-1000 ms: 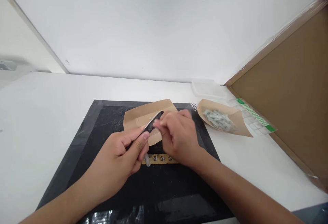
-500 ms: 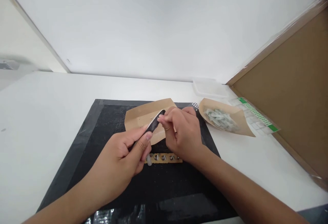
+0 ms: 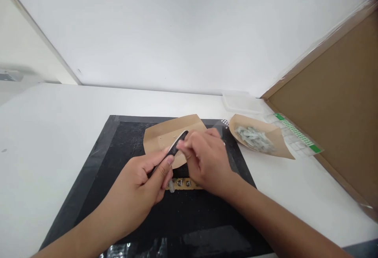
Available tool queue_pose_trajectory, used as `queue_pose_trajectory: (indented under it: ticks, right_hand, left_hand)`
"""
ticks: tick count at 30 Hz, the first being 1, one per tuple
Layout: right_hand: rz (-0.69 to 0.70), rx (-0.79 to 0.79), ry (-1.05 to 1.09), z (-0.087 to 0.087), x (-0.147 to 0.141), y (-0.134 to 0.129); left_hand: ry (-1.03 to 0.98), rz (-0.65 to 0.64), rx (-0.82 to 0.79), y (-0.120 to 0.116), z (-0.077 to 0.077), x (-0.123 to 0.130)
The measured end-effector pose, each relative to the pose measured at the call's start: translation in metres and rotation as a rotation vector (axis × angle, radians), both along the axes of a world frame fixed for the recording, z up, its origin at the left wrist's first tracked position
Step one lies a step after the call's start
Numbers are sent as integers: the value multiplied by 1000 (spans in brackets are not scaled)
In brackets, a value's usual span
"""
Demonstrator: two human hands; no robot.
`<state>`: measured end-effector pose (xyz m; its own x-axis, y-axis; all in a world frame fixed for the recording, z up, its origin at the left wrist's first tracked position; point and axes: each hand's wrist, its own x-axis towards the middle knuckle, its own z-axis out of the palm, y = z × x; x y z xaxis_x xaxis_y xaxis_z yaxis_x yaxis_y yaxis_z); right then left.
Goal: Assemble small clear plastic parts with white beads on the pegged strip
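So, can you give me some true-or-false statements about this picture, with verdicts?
The left hand grips a slim, dark, white-edged piece. True.
The right hand is far from it. False: the right hand is close by.
Pale translucent strips lie in the rightmost brown paper tray. True.
A tan strip with round metallic spots lies on the black mat. True.
The green-banded clear plastic sheet lies on that mat. False: the sheet lies on the white tabletop.

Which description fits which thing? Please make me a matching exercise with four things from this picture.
1. Dark strip
2. Right-hand paper tray
3. Yellow-brown strip
4. Clear sheet

A. Lying on the black mat
B. Marked with green
C. Gripped by the left hand
D. Contains translucent pieces

Pairs: 1-C, 2-D, 3-A, 4-B
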<state>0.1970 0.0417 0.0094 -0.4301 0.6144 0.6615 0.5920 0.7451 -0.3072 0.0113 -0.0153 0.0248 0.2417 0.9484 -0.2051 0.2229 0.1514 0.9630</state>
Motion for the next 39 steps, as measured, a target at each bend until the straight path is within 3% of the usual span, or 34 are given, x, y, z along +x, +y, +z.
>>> queue_pose_trajectory:
  ticks: [6, 14, 19, 26, 33, 39]
  right_hand:
    - [118, -69, 127, 0, 2, 1]
    - [194, -663, 593, -5, 4, -1]
    - [201, -852, 716, -3, 4, -2]
    - [227, -935, 785, 2, 6, -1]
    - [255, -921, 821, 1, 11, 0]
    - [273, -817, 767, 2, 16, 0]
  left_hand:
    - [106, -6, 125, 1, 2, -2]
    - [232, 21, 242, 3, 1, -6]
    - [251, 1, 258, 4, -3, -5]
    - [275, -7, 273, 4, -3, -5]
    - [363, 19, 433, 7, -2, -10]
    - [423, 55, 630, 11, -13, -17]
